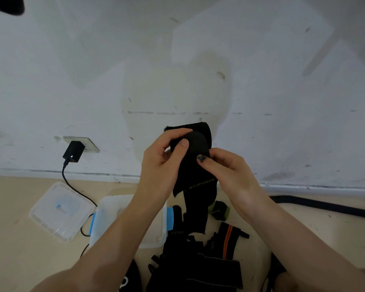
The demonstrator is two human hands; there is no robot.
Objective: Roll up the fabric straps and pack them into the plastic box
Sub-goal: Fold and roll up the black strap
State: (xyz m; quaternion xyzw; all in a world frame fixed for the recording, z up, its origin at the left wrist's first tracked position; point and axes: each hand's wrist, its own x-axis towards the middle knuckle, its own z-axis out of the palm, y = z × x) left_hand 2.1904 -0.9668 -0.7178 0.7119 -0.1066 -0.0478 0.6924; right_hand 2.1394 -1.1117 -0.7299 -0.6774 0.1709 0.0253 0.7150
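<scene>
While both forearms reach forward from the near edge, a pile of black straps [198,264] lies on the floor [19,249] between them, one of them marked with orange stripes [228,239]. Just left of the pile sits the plastic box [105,220], open and translucent with blue clips on its sides, partly hidden by the left forearm. Its clear lid [59,209] lies flat on the floor further left, apart from the box. A small green and black piece [219,209] rests just beyond the pile, to the right.

Above all this, both hands hold one black strap [190,171] up in the air. The left hand [162,161] has its grip clamped on the rolled top end, thumb pressed on the front of the roll and fingers curled behind. The right hand [226,167] pinches the roll from the right side, thumb on the fabric. The loose tail of the strap hangs down toward the pile, showing yellow lettering.

Farther off, a black pole [325,205] lies on the floor at right, along the base of the white wall [198,60]. At far left a black charger [73,151] sits in a wall socket, its cable [76,190] trailing down past the lid.
</scene>
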